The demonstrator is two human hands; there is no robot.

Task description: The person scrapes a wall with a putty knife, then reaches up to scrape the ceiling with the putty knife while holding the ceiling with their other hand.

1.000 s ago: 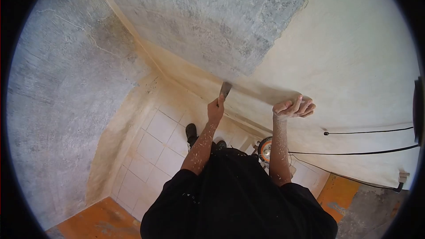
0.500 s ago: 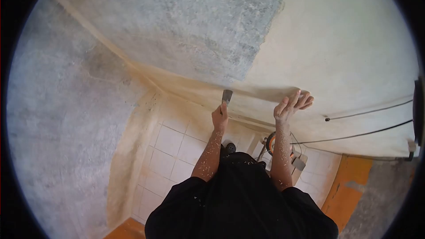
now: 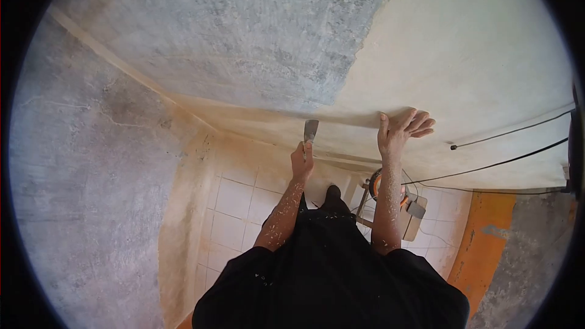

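My left hand (image 3: 302,161) is closed around the handle of a paint scraper (image 3: 311,129), its flat metal blade pointing up close to the wall. The blade is just below the edge where bare grey plaster (image 3: 274,42) meets the cream paint (image 3: 463,42). To the right, my right hand (image 3: 406,131) is open against the cream part of the wall, thumb apart and fingers stretched out. Pale flakes cling to both forearms.
Black cables (image 3: 512,159) run along the wall at the right. Below my right forearm stand a round orange-and-black object (image 3: 375,184) and a small board (image 3: 412,226). White tiles (image 3: 231,206) cover the floor; a dark shoe (image 3: 333,200) shows near the wall.
My right hand has shifted slightly up, its thumb now spread from the fingers. My left hand still grips the scraper, slightly higher in view. The view has shifted, and more of the shoe shows.
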